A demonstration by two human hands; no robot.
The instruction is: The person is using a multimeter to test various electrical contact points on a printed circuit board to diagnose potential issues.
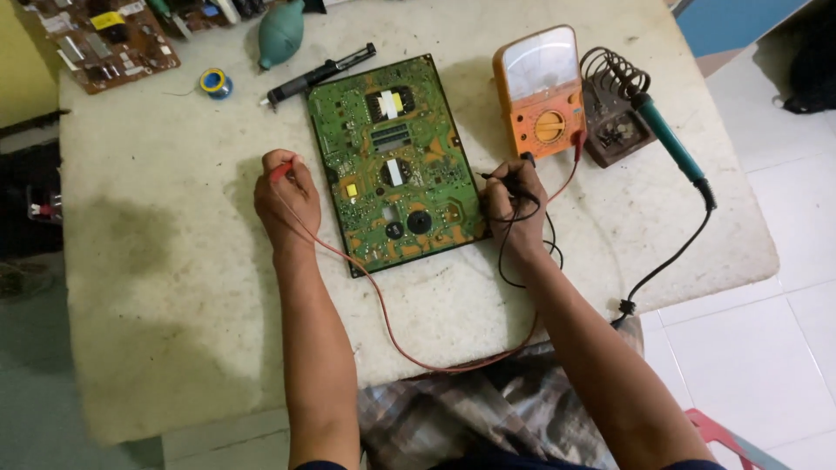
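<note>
On the far left corner of the worn white table (157, 261) lies a brown circuit board (100, 39), partly cut off by the frame edge. Right of it: a small blue-and-yellow solder spool (214, 83), a teal rubber blower bulb (280, 35), and a black desoldering pump (320, 74) lying at a slant.

Left hand (286, 202): closed around the red probe (280, 171), whose red end shows above the fingers. Hand rests on the table just beside the left edge of the green circuit board (396, 161); whether the tip touches the board cannot be told. Red lead (392, 331) runs from this hand down over the table's near edge and loops back up toward the right.

Green circuit board: flat at table centre, slightly rotated, solder side with orange traces along the near edge.

Right hand (512, 202): closed on the black probe (498, 175), tip pointing left at the board's right edge. Black lead (505, 252) curls over the wrist.

Behind the right hand: orange analogue multimeter (540, 91), flat, dial facing up, both leads plugged in at its lower right. Further right: a dark soldering stand (614, 113) with coil, holding a teal-handled soldering iron (669, 139); its black cord (670, 257) drops off the table's right edge.
</note>
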